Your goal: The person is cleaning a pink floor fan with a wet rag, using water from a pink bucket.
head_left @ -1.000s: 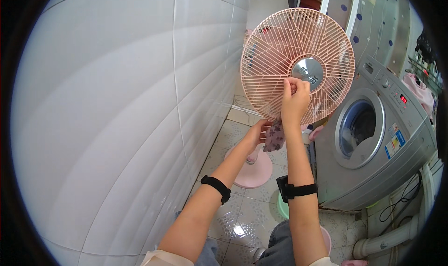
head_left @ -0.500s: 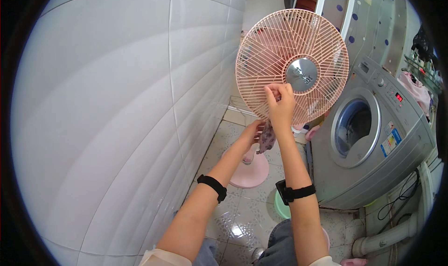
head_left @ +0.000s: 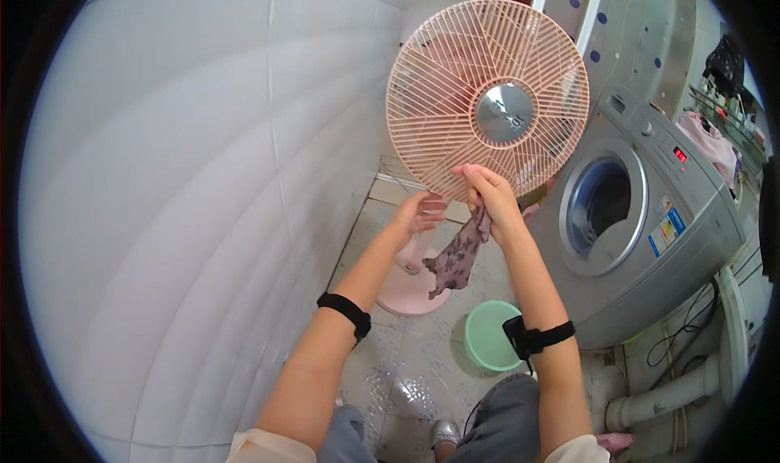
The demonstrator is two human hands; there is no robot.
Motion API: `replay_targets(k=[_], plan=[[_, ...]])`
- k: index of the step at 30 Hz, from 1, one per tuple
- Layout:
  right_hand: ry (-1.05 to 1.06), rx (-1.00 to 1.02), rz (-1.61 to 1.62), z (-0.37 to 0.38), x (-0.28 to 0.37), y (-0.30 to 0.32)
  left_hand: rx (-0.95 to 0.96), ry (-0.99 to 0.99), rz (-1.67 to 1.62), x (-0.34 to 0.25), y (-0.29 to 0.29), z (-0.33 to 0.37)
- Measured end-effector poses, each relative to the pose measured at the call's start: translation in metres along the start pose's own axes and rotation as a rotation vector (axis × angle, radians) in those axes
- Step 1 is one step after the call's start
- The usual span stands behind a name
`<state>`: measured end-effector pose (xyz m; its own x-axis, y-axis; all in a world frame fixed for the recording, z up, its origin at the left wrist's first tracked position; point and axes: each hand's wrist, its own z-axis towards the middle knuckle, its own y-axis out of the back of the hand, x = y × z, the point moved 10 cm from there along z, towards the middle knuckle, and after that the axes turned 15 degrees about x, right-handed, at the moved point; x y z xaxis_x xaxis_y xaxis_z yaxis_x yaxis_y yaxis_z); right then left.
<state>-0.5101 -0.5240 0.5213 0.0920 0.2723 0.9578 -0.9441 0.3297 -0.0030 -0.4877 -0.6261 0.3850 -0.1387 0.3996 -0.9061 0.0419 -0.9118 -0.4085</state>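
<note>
A pink standing fan (head_left: pixel 505 114) with a round wire grille and a silver hub stands in front of me. My right hand (head_left: pixel 492 205) is at the grille's lower edge, its fingers closed on a purple flowered cloth (head_left: pixel 457 261) that hangs down from it. To the left, my left hand (head_left: pixel 418 218) is just below the grille with its fingers apart and nothing in it. Beneath the hands, the fan's round pink base (head_left: pixel 406 296) sits on the floor, partly covered by the cloth.
A light green basin (head_left: pixel 490 333) stands on the tiled floor below my right forearm. On the right is a grey front-loading washing machine (head_left: pixel 674 227) with a lit red display. White pipes (head_left: pixel 662 402) run beside it. A white tiled wall (head_left: pixel 162 203) rises on the left.
My right hand has moved down from near the hub to the grille's edge. More of the cloth hangs free now. The left hand has come away from beside the cloth, its fingers spreading.
</note>
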Motion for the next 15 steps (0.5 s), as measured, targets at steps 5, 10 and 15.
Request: replay_targets(k=[5, 10, 15], plan=[[-0.252, 0.120, -0.255, -0.041, -0.032, 0.020, -0.037, 0.015, 0.042, 0.002, 0.021, -0.008], [-0.526, 0.043, -0.336, -0.128, -0.115, 0.111, -0.124, 0.061, 0.059, 0.021, 0.055, -0.009], [-0.608, -0.133, -0.561, -0.234, -0.269, 0.225, -0.184, 0.220, 0.068, 0.065, 0.072, 0.001]])
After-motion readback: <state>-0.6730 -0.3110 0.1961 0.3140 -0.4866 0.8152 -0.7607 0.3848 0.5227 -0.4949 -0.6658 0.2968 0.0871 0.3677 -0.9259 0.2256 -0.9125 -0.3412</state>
